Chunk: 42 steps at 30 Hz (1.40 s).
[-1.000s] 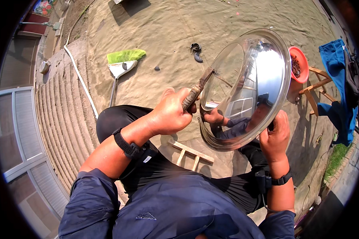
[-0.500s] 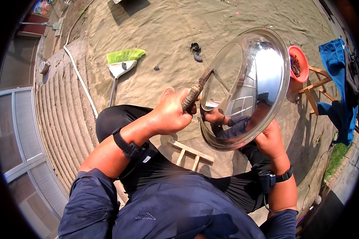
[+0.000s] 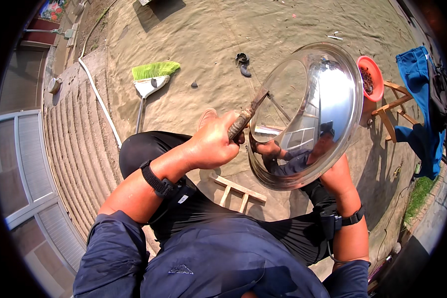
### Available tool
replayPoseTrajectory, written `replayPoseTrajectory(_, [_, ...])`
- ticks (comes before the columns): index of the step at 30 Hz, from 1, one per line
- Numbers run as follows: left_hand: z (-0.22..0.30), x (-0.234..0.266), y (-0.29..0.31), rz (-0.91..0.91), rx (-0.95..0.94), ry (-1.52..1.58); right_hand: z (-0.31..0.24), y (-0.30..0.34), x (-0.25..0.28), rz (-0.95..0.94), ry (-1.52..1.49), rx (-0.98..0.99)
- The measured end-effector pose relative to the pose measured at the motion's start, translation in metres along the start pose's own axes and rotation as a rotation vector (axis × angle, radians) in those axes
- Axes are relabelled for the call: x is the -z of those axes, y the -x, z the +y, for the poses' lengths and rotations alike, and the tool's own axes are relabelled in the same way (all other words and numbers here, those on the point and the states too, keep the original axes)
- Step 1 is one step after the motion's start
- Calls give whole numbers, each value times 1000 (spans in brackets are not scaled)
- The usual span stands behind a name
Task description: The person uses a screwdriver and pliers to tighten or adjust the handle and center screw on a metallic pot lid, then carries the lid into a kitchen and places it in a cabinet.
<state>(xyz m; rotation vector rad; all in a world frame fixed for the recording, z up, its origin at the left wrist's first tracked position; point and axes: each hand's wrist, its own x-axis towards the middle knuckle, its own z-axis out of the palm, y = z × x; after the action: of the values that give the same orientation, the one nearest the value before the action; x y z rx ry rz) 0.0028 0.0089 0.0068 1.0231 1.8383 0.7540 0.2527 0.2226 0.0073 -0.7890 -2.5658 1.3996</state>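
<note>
My left hand [image 3: 214,141] is closed around the handle of a knife-like tool [image 3: 241,122]. The handle looks wrapped, and a dark, narrow end points up and to the right. That end overlaps the left side of a large, mirror-bright metal basin [image 3: 335,107]; I cannot tell whether they touch. The basin is tilted on its side above the ground, with my arms reflected in it. At its lower right rim, my right hand [image 3: 335,177] grips the basin, most of its fingers hidden behind the metal.
A green-and-white broom [image 3: 151,85] lies left. Dark pieces [image 3: 243,64] lie ahead on the tan ground cloth [image 3: 203,35]. To the right are a red bowl [image 3: 372,78] of small dark bits and a wooden stool [image 3: 397,107] beside blue cloth [image 3: 416,82]. A low wooden frame [image 3: 238,188] sits between my legs.
The basin has shifted slightly downward and turned a little. The tool's tip has moved slightly down and right along its left side. Both hands keep their holds.
</note>
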Motion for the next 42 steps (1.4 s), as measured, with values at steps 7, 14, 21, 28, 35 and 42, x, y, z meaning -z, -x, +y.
replayPoseTrajectory(7, [-4,-3,-1,1,35,72,16,-2,5,99,143,-104])
replayPoseTrajectory(14, [-12,-12,-5,-4,-3,69,51,-2,-12,-93,116,-127])
replayPoseTrajectory(21, [-4,-26,-7,-57,47,127,27,-10,-32,-145,-795,-351])
replayPoseTrajectory(28, [13,-42,-7,-106,-36,37,-34,-24,-32,-79,-1107,-456])
replayPoseTrajectory(35, [20,-51,-13,-82,-147,-12,-19,-21,-30,51,-1156,-432])
replayPoseTrajectory(42, [21,-52,-16,9,-390,-87,-18,-21,-25,121,-1130,-444])
